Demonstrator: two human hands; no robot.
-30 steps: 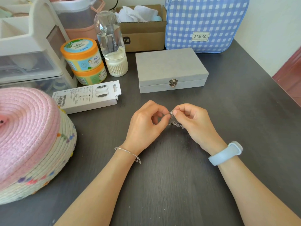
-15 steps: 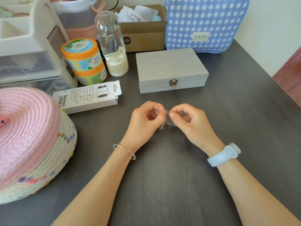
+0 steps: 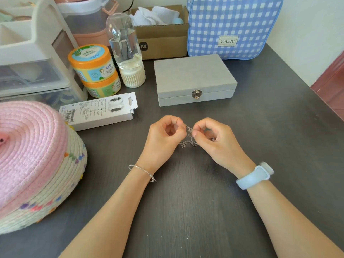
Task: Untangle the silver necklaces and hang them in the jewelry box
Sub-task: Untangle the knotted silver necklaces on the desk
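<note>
Jewelry box on tabletop at 12 o'clock of necklaces; basket at 9; bag behind box; carton at 10.

Bare dark table is seen around the arms. The way left is blocked by a pink woven basket and a flat white carton. The closed grey velvet box is found straight ahead.

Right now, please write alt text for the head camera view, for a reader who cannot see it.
The left hand and right hand pinch a tangled clump of silver necklaces just above a dark table. Behind them a grey jewelry box sits closed and latched, with jars, a bottle and a checked blue bag further back.
</note>
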